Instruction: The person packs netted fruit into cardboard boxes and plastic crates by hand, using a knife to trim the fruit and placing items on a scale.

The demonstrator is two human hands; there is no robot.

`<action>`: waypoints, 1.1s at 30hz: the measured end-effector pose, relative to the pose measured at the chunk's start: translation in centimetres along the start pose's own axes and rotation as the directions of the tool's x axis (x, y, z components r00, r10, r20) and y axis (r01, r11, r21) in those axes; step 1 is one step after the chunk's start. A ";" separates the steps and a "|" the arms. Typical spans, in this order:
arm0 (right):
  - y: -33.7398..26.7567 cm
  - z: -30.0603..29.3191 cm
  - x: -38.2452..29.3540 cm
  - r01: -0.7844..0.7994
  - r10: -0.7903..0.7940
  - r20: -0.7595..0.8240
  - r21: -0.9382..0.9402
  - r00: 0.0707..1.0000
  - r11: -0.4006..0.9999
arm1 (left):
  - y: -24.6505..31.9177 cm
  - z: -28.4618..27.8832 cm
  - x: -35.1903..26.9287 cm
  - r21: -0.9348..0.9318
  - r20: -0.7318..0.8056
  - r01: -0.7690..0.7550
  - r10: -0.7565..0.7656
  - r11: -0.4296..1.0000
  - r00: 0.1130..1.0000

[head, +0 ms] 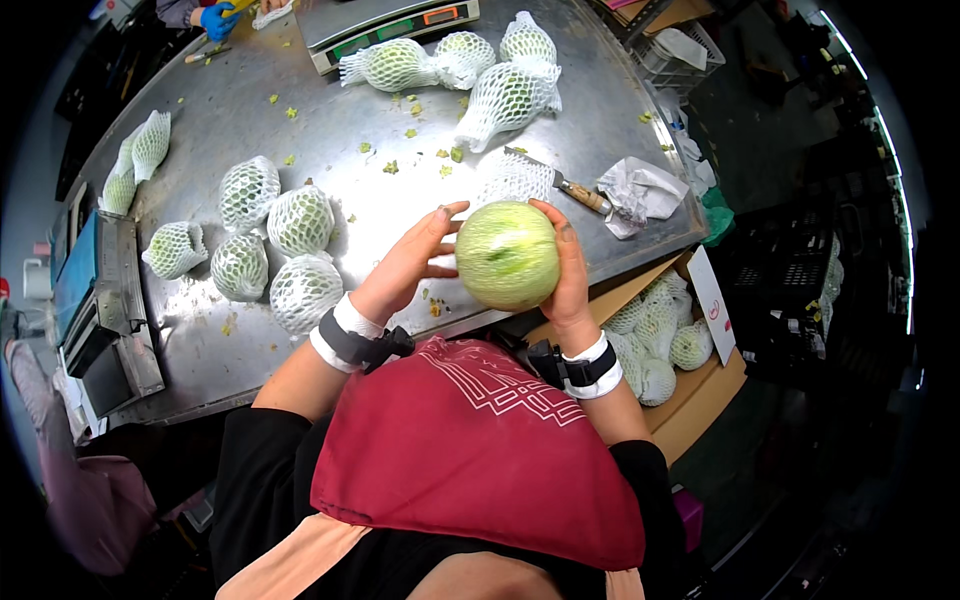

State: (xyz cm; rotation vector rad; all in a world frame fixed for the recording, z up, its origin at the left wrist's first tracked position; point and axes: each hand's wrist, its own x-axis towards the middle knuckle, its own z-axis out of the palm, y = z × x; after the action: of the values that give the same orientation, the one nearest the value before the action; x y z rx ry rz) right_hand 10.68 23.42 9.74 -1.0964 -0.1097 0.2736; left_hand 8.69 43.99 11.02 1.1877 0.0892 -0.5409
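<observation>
A pale green melon, its netted skin blurred, is in front of my apron above the table's near edge. My right hand holds it from the right, fingers curled around that side. At its left edge is my left hand, fingers spread; whether the fingertips touch the melon is unclear. Just beyond the melon, an empty white foam net lies on the metal table. A knife with a wooden handle rests partly across this net, beside a crumpled white sheet.
Several net-wrapped melons sit to the left, more near a weighing scale. A cardboard box at right holds wrapped fruit. Another device stands at the left edge. A blue-gloved hand belongs to another person.
</observation>
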 end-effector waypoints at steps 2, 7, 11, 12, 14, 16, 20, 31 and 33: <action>-0.3 1.1 0.2 0.113 -0.107 0.037 -0.389 0.994 0.914 | -0.2 0.3 -0.1 -0.169 0.052 0.015 -0.007 0.986 0.999; -1.5 2.0 1.1 0.227 -0.071 0.302 -0.521 0.951 0.823 | -2.9 -1.9 1.2 -0.496 0.134 -0.030 0.110 0.868 0.985; -3.5 -2.7 4.9 -0.074 0.106 0.052 -0.422 0.993 0.904 | -2.9 -2.4 1.4 -0.612 0.118 -0.058 0.163 0.789 0.980; -2.4 -5.1 6.6 -0.011 0.000 -0.019 -0.611 1.000 0.792 | -2.8 -2.4 1.3 -0.616 0.116 -0.059 0.165 0.785 0.980; -0.1 -8.8 9.3 0.046 -0.205 -0.039 -0.918 0.978 0.394 | -2.6 -2.7 1.4 -0.596 0.115 -0.090 0.196 0.798 0.974; 1.3 -11.0 10.3 0.008 -0.336 0.063 -0.987 0.940 -0.160 | -2.3 -2.4 1.4 -0.551 0.092 -0.099 0.178 0.828 0.980; 2.0 -12.3 10.1 -0.026 -0.238 0.080 -0.910 0.968 -0.413 | -2.8 -2.6 1.7 -0.510 0.042 -0.014 0.042 0.860 0.998; 2.3 -7.3 4.6 -0.091 -0.052 -0.191 -0.668 0.980 0.738 | -3.6 -2.6 3.0 -0.307 -0.226 0.107 -0.182 0.946 0.957; 1.2 -4.1 1.9 -0.241 0.225 -0.095 -0.516 0.970 0.822 | -3.6 -2.6 3.1 -0.275 -0.263 0.135 -0.210 0.952 0.942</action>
State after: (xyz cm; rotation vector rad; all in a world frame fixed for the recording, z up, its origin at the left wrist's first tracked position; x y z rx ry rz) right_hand 13.22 20.94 6.68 -1.6670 -0.0199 0.4654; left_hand 10.32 44.30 5.90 1.0047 0.5062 -0.4898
